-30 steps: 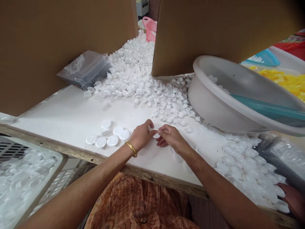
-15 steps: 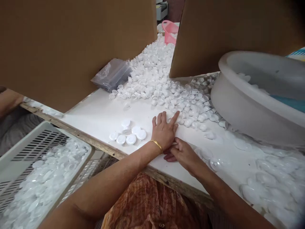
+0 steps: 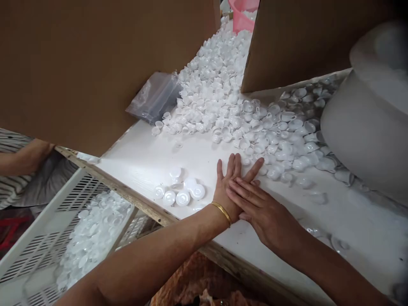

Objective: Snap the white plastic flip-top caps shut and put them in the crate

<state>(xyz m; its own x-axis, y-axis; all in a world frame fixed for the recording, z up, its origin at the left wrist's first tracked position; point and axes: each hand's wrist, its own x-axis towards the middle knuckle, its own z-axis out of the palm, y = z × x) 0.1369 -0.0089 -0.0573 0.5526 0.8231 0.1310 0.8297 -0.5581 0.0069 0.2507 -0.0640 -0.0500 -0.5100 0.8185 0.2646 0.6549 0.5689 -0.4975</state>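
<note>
My left hand (image 3: 230, 180) lies flat on the white table (image 3: 140, 155), fingers stretched toward the edge of a heap of small white cups (image 3: 236, 114). A gold bangle (image 3: 222, 211) circles its wrist. My right hand (image 3: 258, 206) rests flat on top of the back of the left one, fingers spread. Neither hand holds anything I can see. A small cluster of white saucers (image 3: 181, 193) sits just left of my left hand.
Brown cardboard walls (image 3: 95, 63) stand behind the table. A clear bag stack (image 3: 156, 97) lies at the back left. A big white basin (image 3: 369, 127) is at the right. A slotted white crate (image 3: 51, 238) with white pieces sits low on the left, beside another person's arm (image 3: 22, 157).
The view has swung left and closer. My right hand has slid up from beside the left wrist onto the back of the left hand, and its fingers have flattened out.
</note>
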